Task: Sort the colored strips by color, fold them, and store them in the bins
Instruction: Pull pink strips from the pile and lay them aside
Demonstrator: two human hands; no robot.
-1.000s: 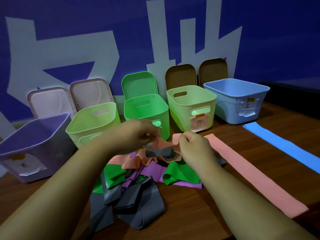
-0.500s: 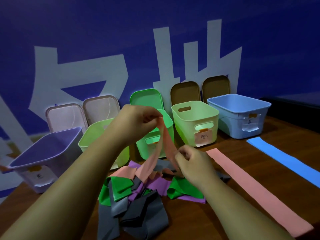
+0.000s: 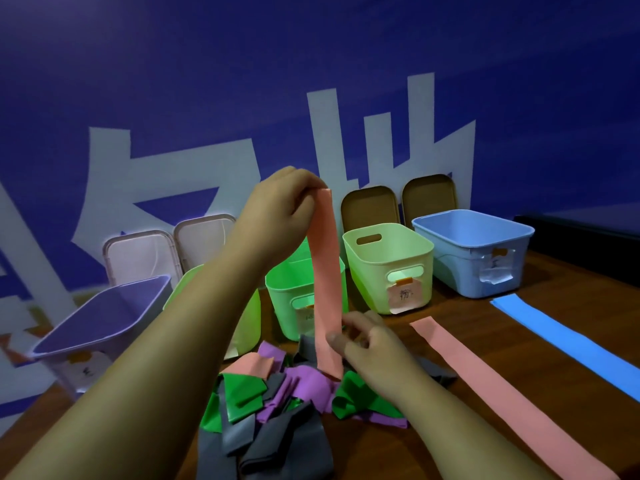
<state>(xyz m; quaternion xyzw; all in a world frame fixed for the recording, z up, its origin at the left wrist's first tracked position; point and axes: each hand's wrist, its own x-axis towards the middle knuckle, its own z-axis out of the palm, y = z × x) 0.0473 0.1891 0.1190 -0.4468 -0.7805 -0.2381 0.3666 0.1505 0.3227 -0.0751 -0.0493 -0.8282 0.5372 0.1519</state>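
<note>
L hand (image 3: 281, 212) rose, pinching pink strip (image 3: 323, 271) top; R hand (image 3: 367, 348) pinches its btm.

1. A pink strip (image 3: 323, 271) hung taut and nearly upright, its top end pinched in the left grip (image 3: 280, 209) and its lower part in the right grip (image 3: 367, 344).
2. A pile (image 3: 277, 403) of crumpled green, purple, grey and pink strips lay on the table (image 3: 381, 455) just below the right grip.
3. A second pink strip (image 3: 502, 393) lay flat to the right of that grip, and a blue strip (image 3: 568, 341) lay farther right.
4. Beyond both grips stood a row of open bins: purple bin (image 3: 104, 313), light green bin (image 3: 250, 317), green bin (image 3: 294, 299), pale green bin (image 3: 388, 268) and blue bin (image 3: 474, 251).
</note>
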